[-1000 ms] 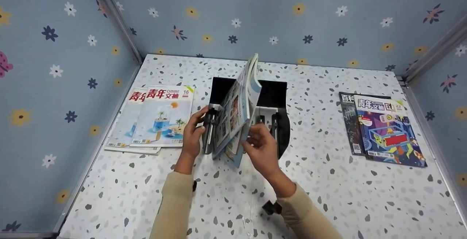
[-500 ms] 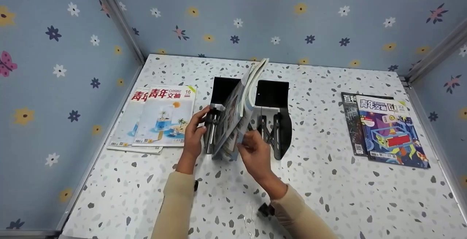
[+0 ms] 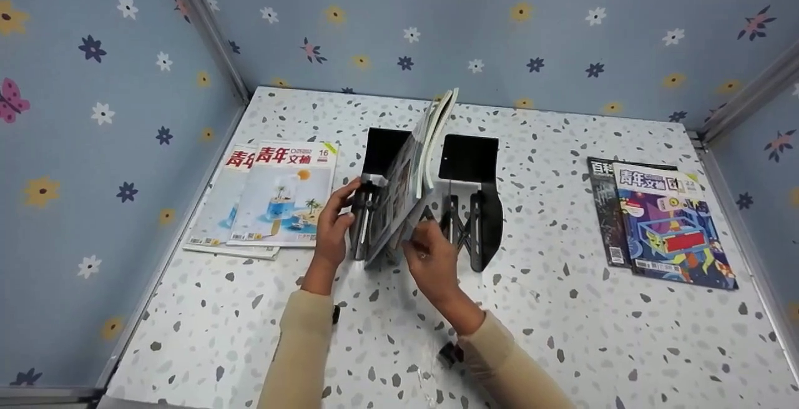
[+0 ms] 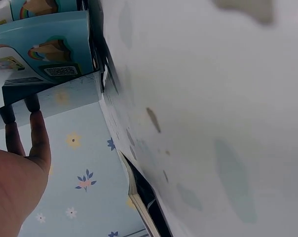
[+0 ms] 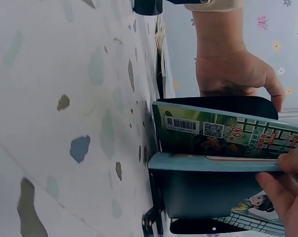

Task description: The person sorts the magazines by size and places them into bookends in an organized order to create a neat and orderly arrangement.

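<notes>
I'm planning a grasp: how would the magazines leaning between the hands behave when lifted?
The magazines may flop, since their upper ends bow and splay. They could tip if released, as they stand tilted on edge. Smooth-looking covers might let them slide apart.

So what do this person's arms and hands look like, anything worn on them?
The person wears long, plain beige fabric sleeves that end short of the hands. The left hand and right hand are bare, with no gloves. A small black device shows beside each sleeve's end; I see no cables.
</notes>
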### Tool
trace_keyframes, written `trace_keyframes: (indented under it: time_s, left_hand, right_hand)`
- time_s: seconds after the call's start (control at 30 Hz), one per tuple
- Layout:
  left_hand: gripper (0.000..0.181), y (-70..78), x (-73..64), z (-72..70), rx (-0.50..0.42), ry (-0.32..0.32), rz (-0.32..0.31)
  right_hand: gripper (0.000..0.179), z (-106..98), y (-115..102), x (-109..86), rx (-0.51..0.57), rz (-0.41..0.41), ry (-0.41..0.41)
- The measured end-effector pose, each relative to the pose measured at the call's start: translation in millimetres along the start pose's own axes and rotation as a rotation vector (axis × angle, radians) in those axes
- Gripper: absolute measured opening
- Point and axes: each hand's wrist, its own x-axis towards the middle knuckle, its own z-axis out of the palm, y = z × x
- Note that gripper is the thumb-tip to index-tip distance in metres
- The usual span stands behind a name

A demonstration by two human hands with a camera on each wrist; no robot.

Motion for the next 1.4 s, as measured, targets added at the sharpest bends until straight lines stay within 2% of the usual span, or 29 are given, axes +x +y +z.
trace_keyframes:
  time_s: [0.1,0.3,0.43,0.73,0.87,1.03,1.17,1.3,1.4]
  left_hand:
    - [0.048,0.0,0.6,-0.2,0.011,0.003,0.010]
    - [0.049,0.0,1.2,0.3,0.039,-0.005,0.010]
    - [0.049,-0.3,1.2,0.9,0.057,-0.006,0.011]
    - [0.050,-0.5,0.6,0.7,0.048,0.000,0.029]
    - [0.050,0.4,0.9,0.6,0.053,-0.005,0.031]
    - [0.050,0.8,1.6,1.1,0.054,-0.005,0.044]
    - [0.050,0.9,2.2,0.9,0.072,-0.001,0.046]
    - [0.049,0.0,1.5,0.7,0.072,0.004,0.023]
    - [0.049,-1.2,0.9,1.0,0.062,0.005,0.015]
  right_hand:
    - [0.023,-2.6,-0.8,-1.6,-0.012,0.037,-0.033]
    - [0.039,-4.5,1.2,-8.1,0.000,0.103,-0.037]
    - [0.048,-4.8,3.6,-11.4,0.023,0.113,-0.037]
    - [0.049,-7.2,4.9,-14.1,0.012,0.121,-0.054]
    - [0.055,-8.6,5.6,-15.0,0.014,0.122,-0.061]
    - [0.067,-11.5,5.7,-16.7,-0.037,0.116,-0.075]
    - [0.069,-13.3,5.0,-16.6,-0.083,0.119,-0.074]
    - [0.071,-15.2,2.6,-16.1,-0.053,0.129,-0.068]
    - [0.073,-19.8,-9.0,-13.1,-0.007,0.132,-0.067]
